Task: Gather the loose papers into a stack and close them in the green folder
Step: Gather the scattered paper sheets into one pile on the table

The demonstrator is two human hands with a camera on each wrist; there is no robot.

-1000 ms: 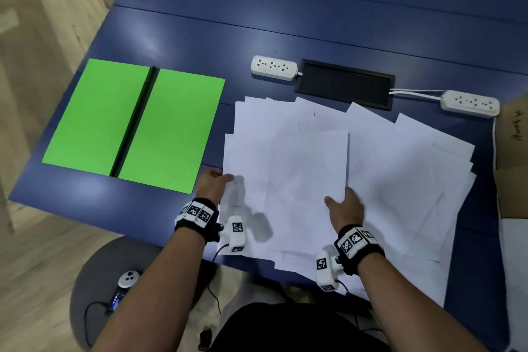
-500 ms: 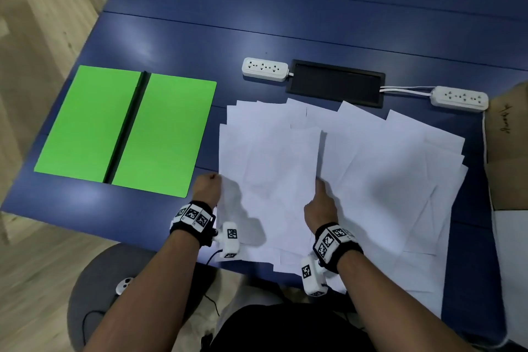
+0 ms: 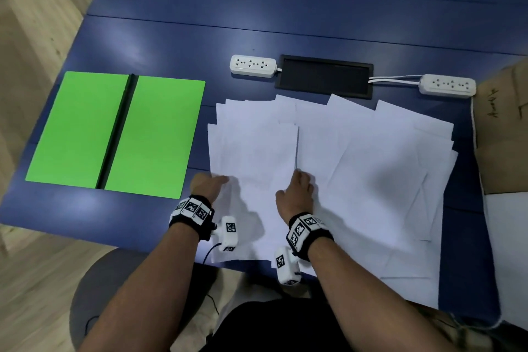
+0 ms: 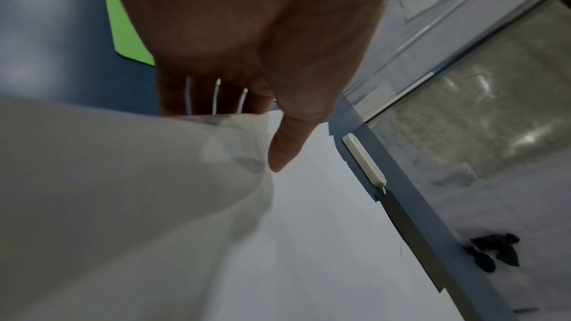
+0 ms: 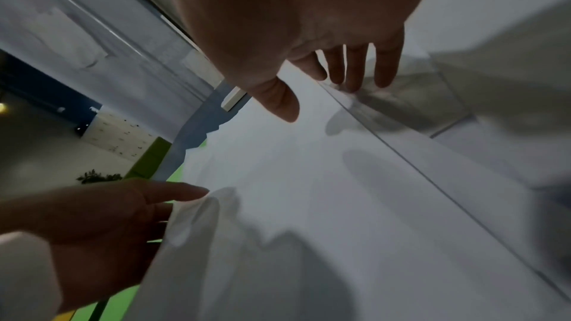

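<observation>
The green folder (image 3: pixel 114 134) lies open and flat at the table's left. Several white papers (image 3: pixel 371 174) are fanned out to its right, overlapping. My left hand (image 3: pixel 220 180) is at the left edge of the pile. In the left wrist view its fingers (image 4: pixel 173 97) go under a lifted sheet (image 4: pixel 123 180) and the thumb lies on top. My right hand (image 3: pixel 300 180) is at the right edge of the top sheet (image 3: pixel 254 157). In the right wrist view its straight fingers (image 5: pixel 355 72) touch that edge, the thumb spread apart.
Two white power strips (image 3: pixel 253 66) (image 3: pixel 447 86) flank a black cable hatch (image 3: pixel 324 76) behind the papers. A cardboard box (image 3: pixel 503 128) stands at the right edge. The blue table (image 3: pixel 285 8) ends close to my body, with a grey stool (image 3: pixel 94 294) below.
My right hand has slid left, and the top sheet's right edge has moved left with it. My left hand has stayed at the pile's left edge.
</observation>
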